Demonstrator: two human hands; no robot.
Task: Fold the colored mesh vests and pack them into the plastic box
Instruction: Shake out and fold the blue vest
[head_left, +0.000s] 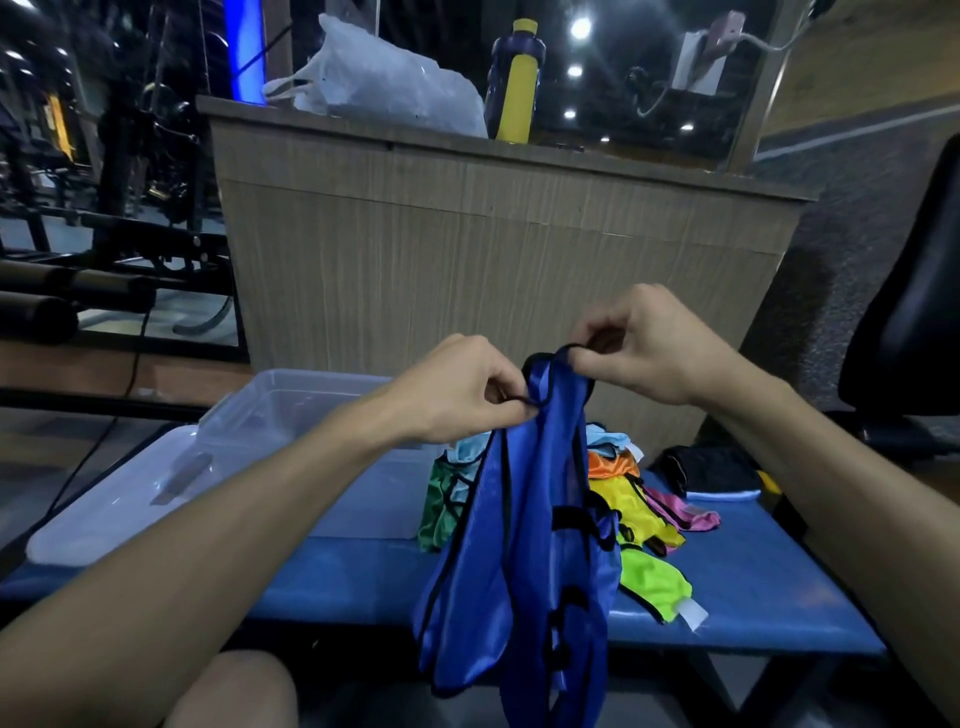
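A blue mesh vest with black trim hangs in the air in front of me, over the near edge of a blue bench. My left hand pinches one shoulder strap at the top. My right hand pinches the other strap, slightly higher. Behind the vest lies a heap of other vests: green, light blue, orange, yellow, pink and neon green. The clear plastic box stands on the bench to the left, and its lid lies flat beside it.
A wooden counter rises behind the bench, carrying a white plastic bag and a yellow bottle. A black bundle lies at the bench's right end. A black chair stands on the right, gym equipment on the left.
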